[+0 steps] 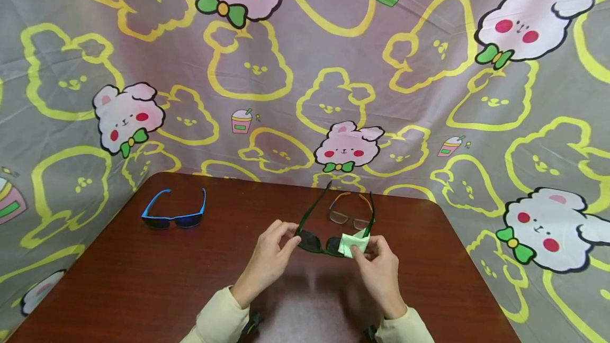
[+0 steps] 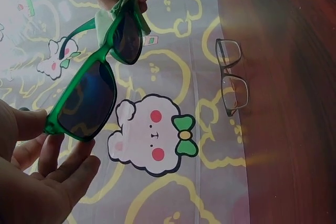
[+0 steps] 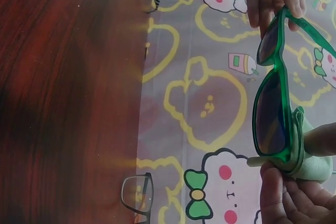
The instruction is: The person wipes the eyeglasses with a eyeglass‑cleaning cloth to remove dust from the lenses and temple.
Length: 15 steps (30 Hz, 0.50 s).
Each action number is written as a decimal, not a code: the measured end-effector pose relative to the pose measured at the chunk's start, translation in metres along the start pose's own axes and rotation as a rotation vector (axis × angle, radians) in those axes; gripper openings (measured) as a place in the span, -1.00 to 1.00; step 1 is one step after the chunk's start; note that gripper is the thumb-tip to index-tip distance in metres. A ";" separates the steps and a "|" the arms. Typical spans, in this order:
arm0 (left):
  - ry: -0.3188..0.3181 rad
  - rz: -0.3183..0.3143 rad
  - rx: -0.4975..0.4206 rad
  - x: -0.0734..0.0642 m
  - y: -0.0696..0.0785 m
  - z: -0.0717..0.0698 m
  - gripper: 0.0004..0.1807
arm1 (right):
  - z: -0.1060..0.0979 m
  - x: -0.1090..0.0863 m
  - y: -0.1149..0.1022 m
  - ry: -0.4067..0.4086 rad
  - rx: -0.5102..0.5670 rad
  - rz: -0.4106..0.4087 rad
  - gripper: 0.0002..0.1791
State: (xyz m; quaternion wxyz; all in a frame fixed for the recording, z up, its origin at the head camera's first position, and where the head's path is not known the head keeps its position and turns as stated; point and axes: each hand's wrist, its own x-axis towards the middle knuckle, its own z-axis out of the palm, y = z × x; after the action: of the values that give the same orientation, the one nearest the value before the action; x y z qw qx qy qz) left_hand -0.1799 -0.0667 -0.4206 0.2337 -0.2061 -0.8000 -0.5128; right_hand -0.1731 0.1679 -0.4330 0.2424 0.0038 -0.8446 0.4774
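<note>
Green-framed sunglasses (image 1: 312,241) with dark lenses are held up over the table between both hands, temples unfolded and pointing away. My left hand (image 1: 270,254) pinches the frame at its left corner, thumb on the near side. At the opposite end my right hand (image 1: 379,269) grips a light green cloth (image 1: 353,245) against the frame and right lens. In the right wrist view the cloth (image 3: 312,156) wraps round that corner of the frame, with thumb and fingers on either side of it. The left lens (image 2: 90,98) shows uncovered in the left wrist view.
Blue sunglasses (image 1: 173,220) lie unfolded at the back left of the brown table (image 1: 190,279). Eyeglasses with thin frames and orange temples (image 1: 339,218) lie behind the held pair. A patterned cloth backdrop (image 1: 271,78) surrounds the table's back and sides.
</note>
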 end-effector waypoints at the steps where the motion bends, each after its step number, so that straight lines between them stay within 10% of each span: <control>1: -0.004 0.002 0.002 0.000 0.000 0.000 -0.84 | 0.000 0.000 0.000 0.000 0.001 0.004 -0.77; 15: -0.063 0.018 0.073 -0.004 0.001 -0.001 -0.83 | 0.000 0.004 0.001 0.023 -0.033 0.045 -0.71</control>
State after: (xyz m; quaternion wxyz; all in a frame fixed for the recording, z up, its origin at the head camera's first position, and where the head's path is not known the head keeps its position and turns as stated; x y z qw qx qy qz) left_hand -0.1757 -0.0680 -0.4222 0.2203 -0.2206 -0.8231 -0.4747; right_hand -0.1769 0.1696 -0.4325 0.2415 -0.0246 -0.8493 0.4688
